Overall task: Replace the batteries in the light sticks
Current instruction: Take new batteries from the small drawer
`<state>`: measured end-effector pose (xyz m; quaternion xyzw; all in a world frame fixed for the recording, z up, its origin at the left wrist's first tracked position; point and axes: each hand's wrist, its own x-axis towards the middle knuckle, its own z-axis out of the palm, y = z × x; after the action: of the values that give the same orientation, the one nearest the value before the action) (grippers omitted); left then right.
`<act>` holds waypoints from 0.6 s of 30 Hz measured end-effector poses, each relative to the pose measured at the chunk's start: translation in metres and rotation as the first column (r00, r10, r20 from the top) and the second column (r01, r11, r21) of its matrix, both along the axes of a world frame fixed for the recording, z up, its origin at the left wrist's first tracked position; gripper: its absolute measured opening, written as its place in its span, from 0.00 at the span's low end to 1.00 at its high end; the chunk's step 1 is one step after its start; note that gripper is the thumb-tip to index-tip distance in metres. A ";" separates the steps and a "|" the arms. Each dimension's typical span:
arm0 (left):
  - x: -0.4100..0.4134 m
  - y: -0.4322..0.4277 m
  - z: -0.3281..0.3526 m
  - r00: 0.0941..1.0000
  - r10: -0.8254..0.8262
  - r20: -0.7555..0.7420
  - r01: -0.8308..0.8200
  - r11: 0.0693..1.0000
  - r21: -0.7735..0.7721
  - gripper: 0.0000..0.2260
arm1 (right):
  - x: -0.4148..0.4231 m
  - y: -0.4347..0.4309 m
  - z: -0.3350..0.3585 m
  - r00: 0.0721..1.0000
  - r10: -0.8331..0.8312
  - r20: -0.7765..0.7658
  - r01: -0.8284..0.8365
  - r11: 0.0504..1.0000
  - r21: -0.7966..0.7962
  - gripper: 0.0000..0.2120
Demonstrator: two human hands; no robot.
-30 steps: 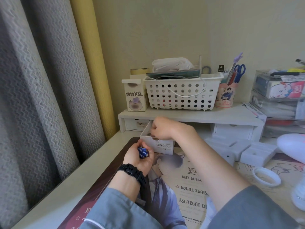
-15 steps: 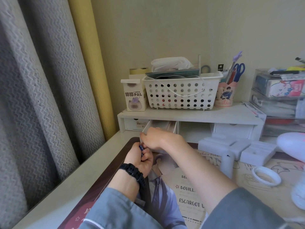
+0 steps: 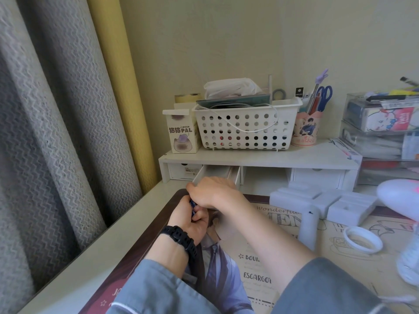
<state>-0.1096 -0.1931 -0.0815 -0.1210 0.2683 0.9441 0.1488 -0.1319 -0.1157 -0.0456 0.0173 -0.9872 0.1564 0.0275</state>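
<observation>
- Hands first: both meet at the near left of the desk. The left hand (image 3: 190, 220), watch on its wrist, curls round the blue batteries (image 3: 193, 207). The right hand (image 3: 213, 192) arches over from the far side with its fingertips hidden, so whether it is pinching or only touching them, I can't tell.
- Desk mat (image 3: 283, 257) lies under both forearms.
- White shelf riser (image 3: 260, 159) runs along the far wall.
- Small drawer (image 3: 214, 172) stands pulled out of the riser, just beyond the right knuckles.
- What I take for a light stick's white handle (image 3: 307, 225) sits well apart to the right, and the batteries are nowhere near it yet.
- Risks: those cells are round and slick. With two hands crowding one small bundle, a loose one could squirt free and roll left off the desk.
- That open drawer could catch a knuckle as the right hand pulls away.
- Cells set down loose could get mixed, old with new.
</observation>
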 end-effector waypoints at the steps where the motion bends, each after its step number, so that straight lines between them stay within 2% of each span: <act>1: 0.000 0.000 0.000 1.000 0.003 0.000 -0.003 1.000 0.002 0.13 | 0.000 -0.001 -0.001 1.000 -0.011 -0.012 0.011 1.000 -0.003 0.27; 10: 0.002 -0.001 0.001 1.000 -0.009 0.030 0.007 0.998 0.061 0.14 | -0.006 0.006 0.005 0.997 0.062 0.049 -0.058 0.995 -0.081 0.27; 15: 0.003 -0.004 0.000 0.998 -0.037 0.060 0.030 0.992 0.122 0.15 | -0.005 0.019 0.017 0.988 0.152 0.021 -0.146 0.975 -0.168 0.21; 18: 0.001 -0.005 0.002 0.994 0.001 0.110 -0.015 0.992 0.128 0.13 | -0.007 0.026 0.023 0.980 0.198 -0.013 -0.196 0.959 -0.206 0.12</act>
<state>-0.1085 -0.1981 -0.0795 -0.1639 0.1979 0.9518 0.1672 -0.1392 -0.0896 -0.0225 0.1120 -0.9591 0.2599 0.0095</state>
